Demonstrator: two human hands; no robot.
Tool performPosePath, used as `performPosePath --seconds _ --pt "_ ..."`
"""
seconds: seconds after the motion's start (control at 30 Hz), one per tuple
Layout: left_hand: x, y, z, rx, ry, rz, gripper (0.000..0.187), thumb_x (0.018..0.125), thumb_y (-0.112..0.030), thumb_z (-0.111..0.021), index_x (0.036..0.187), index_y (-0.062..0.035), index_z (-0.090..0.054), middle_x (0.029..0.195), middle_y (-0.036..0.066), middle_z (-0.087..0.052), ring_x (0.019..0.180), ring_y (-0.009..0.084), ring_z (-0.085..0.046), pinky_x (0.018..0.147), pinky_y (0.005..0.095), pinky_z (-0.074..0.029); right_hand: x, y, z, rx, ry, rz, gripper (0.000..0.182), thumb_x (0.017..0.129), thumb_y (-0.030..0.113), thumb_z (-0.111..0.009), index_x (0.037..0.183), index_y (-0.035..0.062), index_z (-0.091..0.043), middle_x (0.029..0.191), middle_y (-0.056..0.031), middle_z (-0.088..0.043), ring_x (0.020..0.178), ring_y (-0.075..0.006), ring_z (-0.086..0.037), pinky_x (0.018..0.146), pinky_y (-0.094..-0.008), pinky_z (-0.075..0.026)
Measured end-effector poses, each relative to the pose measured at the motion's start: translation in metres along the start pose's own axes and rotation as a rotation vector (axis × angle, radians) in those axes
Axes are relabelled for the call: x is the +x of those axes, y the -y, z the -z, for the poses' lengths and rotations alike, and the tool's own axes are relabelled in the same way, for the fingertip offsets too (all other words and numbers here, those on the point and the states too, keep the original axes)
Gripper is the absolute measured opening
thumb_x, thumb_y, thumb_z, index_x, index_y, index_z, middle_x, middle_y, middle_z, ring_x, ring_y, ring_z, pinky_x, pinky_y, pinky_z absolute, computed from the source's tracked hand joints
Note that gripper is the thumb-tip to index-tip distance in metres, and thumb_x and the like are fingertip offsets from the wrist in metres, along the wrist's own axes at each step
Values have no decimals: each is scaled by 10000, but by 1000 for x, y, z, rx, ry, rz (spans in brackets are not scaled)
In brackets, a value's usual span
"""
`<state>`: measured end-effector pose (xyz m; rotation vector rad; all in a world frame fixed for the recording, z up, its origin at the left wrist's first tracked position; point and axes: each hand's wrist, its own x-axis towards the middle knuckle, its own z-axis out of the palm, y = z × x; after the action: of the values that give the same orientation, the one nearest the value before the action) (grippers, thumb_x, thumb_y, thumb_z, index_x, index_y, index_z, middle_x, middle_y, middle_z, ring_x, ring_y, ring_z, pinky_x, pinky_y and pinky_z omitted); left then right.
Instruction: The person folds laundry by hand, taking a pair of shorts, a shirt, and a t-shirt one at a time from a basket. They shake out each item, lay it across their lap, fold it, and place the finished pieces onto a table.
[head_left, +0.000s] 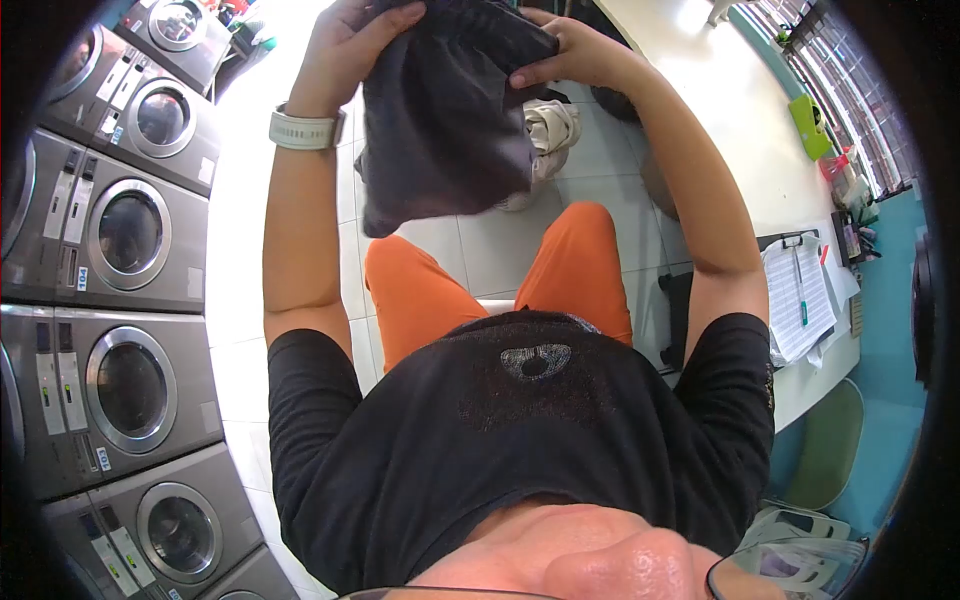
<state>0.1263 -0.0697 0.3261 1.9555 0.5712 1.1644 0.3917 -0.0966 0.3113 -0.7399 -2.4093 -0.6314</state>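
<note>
Clearly the dark garment is held up in the air between the person's two raised arms, out in front of the orange trousers and above the tiled floor. The left hand, with a white watch on its wrist, has its grip closed over the top left edge, fingers curled into the fabric; the right hand pinches the top right edge, thumb pressed along the hem. Between them the cloth sags and hangs in loose folds — soft and limp, I'd judge, with no stiffness of its own, and light enough that neither arm looks strained. It would slump wherever it isn't supported, so the sensible places to hold are just where the hands are now: the upper edge, near the two corners, where the hem gives a firmer ridge to pinch. Below it on the floor sits a pale bundle, partly hidden by the garment. A row of washing machines lines the left side, and a long counter with papers runs along the right.
</note>
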Motion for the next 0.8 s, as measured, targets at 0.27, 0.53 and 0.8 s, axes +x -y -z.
performPosePath --seconds 0.27,0.53,0.8 --pt "-9 55 26 22 4 18 268 867 -179 -614 1073 -8 -601 950 38 -636 885 112 -573 824 232 -441 2 7 2 1142 13 -778 243 679 97 -768 852 40 -607 772 -6 -608 723 -98 -551 685 -262 -454" --pt "-22 52 21 30 -88 -26 232 894 -119 -558 1091 0 -581 993 39 -616 913 100 -549 838 232 -425 -5 8 3 354 397 -460 249 711 190 -740 902 38 -690 1149 -82 -550 932 -200 -569 818 -314 -473" --pt "-26 26 43 -210 -286 7 179 914 -96 -498 1037 5 -581 950 44 -631 840 109 -584 781 229 -452 9 41 5 323 499 -492 321 742 285 -722 986 84 -666 1073 -89 -608 1069 -225 -542 980 -401 -366"
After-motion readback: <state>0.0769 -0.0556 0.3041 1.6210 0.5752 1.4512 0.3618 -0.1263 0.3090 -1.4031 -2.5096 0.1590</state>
